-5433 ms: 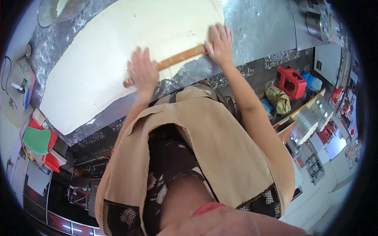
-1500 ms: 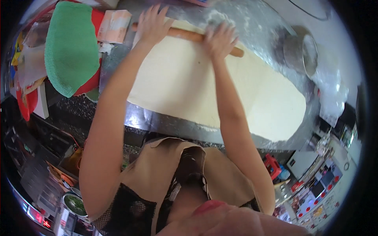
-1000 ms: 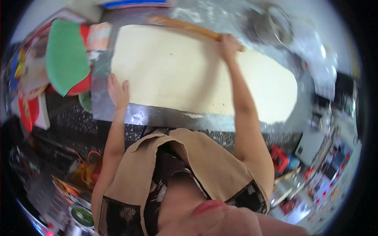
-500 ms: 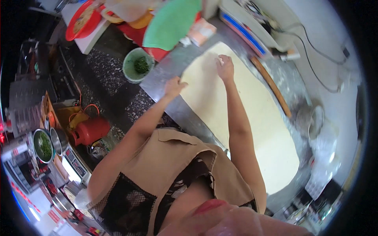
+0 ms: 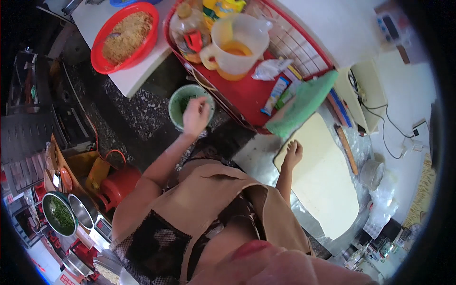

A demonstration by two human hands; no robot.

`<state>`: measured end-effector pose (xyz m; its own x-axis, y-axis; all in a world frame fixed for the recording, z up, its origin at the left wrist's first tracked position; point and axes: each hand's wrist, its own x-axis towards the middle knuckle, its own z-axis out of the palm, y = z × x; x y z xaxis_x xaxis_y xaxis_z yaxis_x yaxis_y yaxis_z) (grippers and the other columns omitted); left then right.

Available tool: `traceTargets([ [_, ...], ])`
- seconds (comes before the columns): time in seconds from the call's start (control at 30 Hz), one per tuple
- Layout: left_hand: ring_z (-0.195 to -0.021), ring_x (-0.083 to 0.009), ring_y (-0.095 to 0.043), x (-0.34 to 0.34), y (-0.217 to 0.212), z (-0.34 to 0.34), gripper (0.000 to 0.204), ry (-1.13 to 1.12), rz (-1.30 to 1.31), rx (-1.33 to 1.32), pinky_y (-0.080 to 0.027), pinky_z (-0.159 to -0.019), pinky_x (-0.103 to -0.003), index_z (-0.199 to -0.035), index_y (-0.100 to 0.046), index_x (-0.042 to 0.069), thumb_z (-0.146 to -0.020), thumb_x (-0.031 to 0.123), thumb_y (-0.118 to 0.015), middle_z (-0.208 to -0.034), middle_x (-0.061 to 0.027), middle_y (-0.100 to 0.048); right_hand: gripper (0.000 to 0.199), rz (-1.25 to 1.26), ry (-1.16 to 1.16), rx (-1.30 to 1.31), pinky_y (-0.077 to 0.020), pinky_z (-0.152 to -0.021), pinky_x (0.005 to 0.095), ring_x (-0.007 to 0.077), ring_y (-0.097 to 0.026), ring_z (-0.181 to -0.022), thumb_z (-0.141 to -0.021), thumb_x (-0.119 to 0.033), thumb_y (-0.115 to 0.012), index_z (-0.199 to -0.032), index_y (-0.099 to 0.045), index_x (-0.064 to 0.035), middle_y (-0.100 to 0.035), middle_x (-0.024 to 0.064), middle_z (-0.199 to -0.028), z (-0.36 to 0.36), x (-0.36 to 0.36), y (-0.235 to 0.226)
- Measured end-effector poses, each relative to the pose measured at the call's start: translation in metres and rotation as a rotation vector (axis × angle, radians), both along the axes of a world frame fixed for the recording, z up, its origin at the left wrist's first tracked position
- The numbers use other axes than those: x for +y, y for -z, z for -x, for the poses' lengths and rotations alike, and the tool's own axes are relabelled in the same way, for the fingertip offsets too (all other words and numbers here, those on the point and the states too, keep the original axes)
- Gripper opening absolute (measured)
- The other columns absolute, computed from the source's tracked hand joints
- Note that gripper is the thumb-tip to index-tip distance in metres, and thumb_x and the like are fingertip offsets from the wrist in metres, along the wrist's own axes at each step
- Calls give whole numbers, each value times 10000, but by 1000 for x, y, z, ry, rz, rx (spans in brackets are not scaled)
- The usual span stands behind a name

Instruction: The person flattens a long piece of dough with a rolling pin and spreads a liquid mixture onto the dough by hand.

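Observation:
A large pale sheet of dough (image 5: 323, 185) is spread over the metal tabletop (image 5: 254, 152). Above its far left edge, my right hand (image 5: 293, 153) has its fingers curled in; what they hold, if anything, is hidden. My left hand (image 5: 194, 117) reaches over the rim of a pale green bucket (image 5: 173, 102), with fingers bent together. Dark chopped greens (image 5: 184, 103) show inside the bucket, partly behind that hand. Along the dough's right side lies a wooden rolling pin (image 5: 346, 149).
Beyond the table, a red wire basket (image 5: 304, 45) holds a plastic jug (image 5: 242, 35), an oil bottle and packets. A green cloth (image 5: 304, 104) hangs over its edge. At far left is a red basin (image 5: 153, 31) of crumbs; a red gas cylinder (image 5: 122, 185) stands nearer.
My left hand has moved from the dough's edge to the bucket. My right hand has drawn back toward the dough's left edge. The view has shifted, showing more of the basket.

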<state>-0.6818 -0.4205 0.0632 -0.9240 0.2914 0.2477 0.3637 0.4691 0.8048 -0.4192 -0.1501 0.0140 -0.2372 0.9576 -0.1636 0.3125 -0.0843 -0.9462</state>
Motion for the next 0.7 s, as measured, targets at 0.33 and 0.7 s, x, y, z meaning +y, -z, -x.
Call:
traceTargets([
  [0.33, -889, -161, -595, 2, -121, 221, 234, -166, -397, 298, -481, -756, -285, -1123, -583, 17, -900, 87, -588, -992, -89, -621, 440, -339, 215, 30, -428, -895, 359, 216, -565, -1052, -986, -350, -406, -1174, -576, 10, -617, 131, -1121, 68, 21, -124],
  [0.7, -896, -259, -654, 132, -109, 496, 251, 9, -305, 280, -505, -818, -348, -1070, -630, 27, -873, 176, -583, -979, -158, -676, 452, -785, 124, -1085, -439, -611, 493, 417, -590, -656, -882, -419, -585, -751, -557, 12, -583, 216, -670, 170, -58, -155],
])
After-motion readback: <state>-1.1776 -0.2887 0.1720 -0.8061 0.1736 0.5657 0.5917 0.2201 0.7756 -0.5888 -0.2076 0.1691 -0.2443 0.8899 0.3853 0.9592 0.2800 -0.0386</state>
